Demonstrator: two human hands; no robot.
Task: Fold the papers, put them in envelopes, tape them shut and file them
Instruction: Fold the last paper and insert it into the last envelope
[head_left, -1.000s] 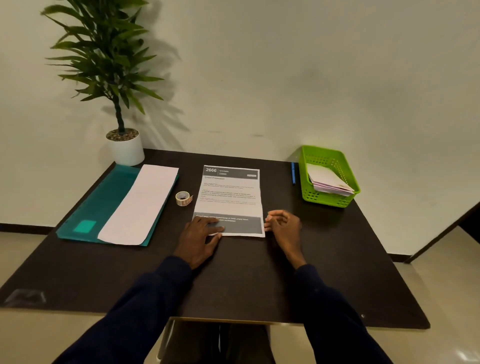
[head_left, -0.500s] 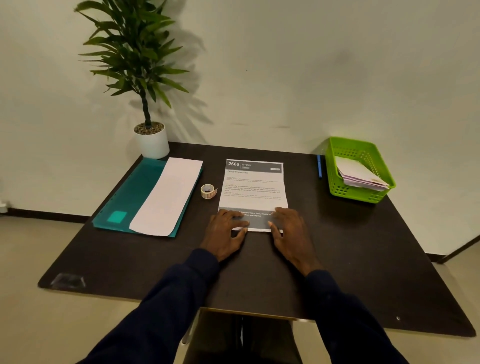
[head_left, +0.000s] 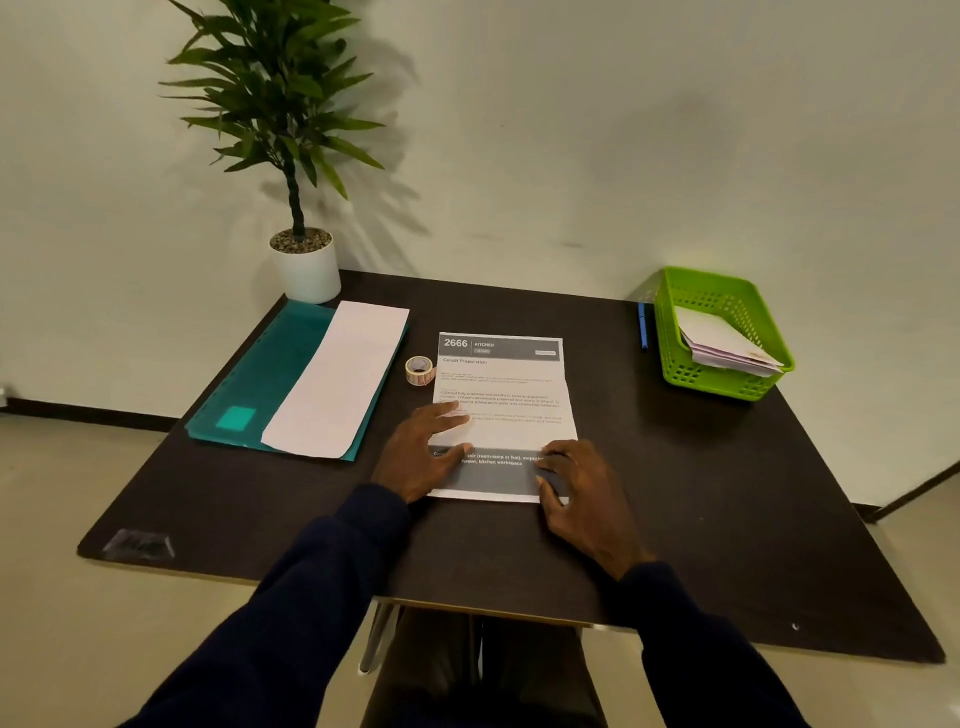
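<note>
Dark table (head_left: 675, 519): paper (head_left: 506, 395), tape (head_left: 419, 370), folder (head_left: 270, 374), basket (head_left: 719, 382), pen (head_left: 642, 325), plant (head_left: 306, 270).

Matt dark table (head_left: 701, 493), printed paper sheet (head_left: 506, 395), perforated green plastic basket (head_left: 727, 379), teal folder (head_left: 270, 374) seemingly translucent plastic

Single head view, looking forward-down over table (head_left: 675, 519), wall behind, near.

Dark brown table (head_left: 675, 519), white printed sheet (head_left: 506, 395) with grey bands top and bottom, teal folder (head_left: 260, 379) under a plain white paper (head_left: 337, 379), lime-green mesh basket (head_left: 727, 332), blue pen (head_left: 643, 325), green plant (head_left: 275, 98) in white pot (head_left: 306, 270), navy sleeves (head_left: 322, 587).
</note>
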